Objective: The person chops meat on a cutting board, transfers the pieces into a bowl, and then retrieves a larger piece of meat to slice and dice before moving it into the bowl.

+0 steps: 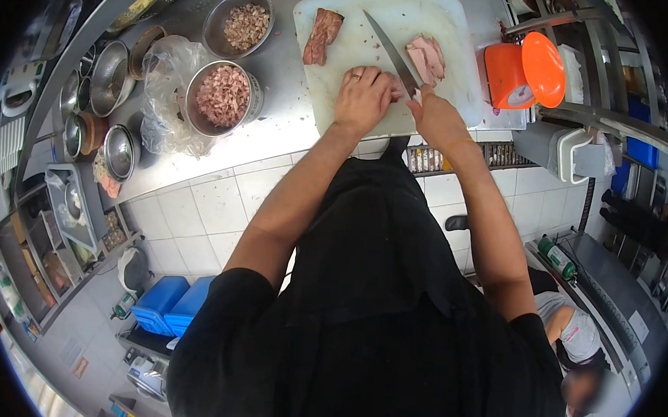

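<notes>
A white cutting board lies on the steel counter before me. My right hand is wrapped around the handle of a kitchen knife, whose long blade points up and left across the board. My left hand is on the board left of the blade, its bent fingers holding down a piece of meat that they mostly hide. Pink meat slices lie right of the blade. A browned slab of meat sits at the board's upper left.
Left of the board stand a steel bowl of diced meat, a second bowl of paler dice and a clear plastic bag. An orange kitchen scale is at the right. Another person is at the lower right.
</notes>
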Tool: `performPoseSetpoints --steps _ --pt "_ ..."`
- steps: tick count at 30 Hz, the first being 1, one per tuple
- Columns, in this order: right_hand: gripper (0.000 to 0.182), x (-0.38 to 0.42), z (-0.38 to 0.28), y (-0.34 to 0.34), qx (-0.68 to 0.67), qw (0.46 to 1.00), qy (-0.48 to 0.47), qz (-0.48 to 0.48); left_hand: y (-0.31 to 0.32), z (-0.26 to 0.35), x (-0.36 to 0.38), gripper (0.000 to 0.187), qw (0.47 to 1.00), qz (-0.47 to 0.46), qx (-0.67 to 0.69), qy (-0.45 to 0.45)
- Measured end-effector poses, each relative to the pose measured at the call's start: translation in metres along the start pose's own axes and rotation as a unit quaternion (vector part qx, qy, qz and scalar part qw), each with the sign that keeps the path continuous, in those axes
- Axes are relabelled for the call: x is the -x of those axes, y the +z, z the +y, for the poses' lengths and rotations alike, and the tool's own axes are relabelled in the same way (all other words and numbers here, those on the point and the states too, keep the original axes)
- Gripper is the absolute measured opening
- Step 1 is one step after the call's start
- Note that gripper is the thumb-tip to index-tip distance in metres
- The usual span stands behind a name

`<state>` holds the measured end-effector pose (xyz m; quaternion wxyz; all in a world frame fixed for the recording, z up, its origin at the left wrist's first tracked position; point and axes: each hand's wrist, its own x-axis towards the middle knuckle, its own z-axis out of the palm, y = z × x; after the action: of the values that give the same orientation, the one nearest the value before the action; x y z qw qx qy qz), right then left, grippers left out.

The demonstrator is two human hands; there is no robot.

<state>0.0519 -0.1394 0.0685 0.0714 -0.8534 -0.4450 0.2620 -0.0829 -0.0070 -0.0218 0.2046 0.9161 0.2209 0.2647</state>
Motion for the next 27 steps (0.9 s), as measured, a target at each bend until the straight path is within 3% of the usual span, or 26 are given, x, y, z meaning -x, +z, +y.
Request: performPoseSetpoints --steps 4,8,12,15,20,24,27 --pt "0.037 0.051 -0.018 -0.02 0.028 0.998 0.033 -0.053 -0.002 0.0 0.004 0.022 1.0 -0.019 0.003 0.012" --pt "0.036 0.016 -0.008 0.047 -0.028 0.998 0.057 0.024 -0.003 0.002 0.002 0.016 1.0 -0.014 0.012 0.013" --pt "0.037 0.005 -0.015 0.007 -0.036 0.999 0.005 0.004 -0.002 0.003 0.006 0.015 1.0 0.015 0.011 0.017" --pt "0.037 0.049 -0.034 -0.025 0.003 0.995 0.066 -0.071 -0.002 0.003 0.005 0.014 1.0 0.017 -0.004 0.011" --pt "0.035 0.024 -0.023 0.05 -0.051 0.996 0.076 -0.005 -0.003 0.0 0.0 0.014 0.999 -0.031 0.007 0.012" --pt "0.036 0.003 -0.024 0.015 -0.056 0.998 0.019 0.014 -0.001 -0.001 0.006 0.013 0.999 -0.022 0.024 0.007" --pt "0.037 0.047 -0.042 -0.02 -0.017 0.997 0.053 -0.055 -0.003 -0.003 0.007 0.013 0.999 -0.007 0.038 0.003"
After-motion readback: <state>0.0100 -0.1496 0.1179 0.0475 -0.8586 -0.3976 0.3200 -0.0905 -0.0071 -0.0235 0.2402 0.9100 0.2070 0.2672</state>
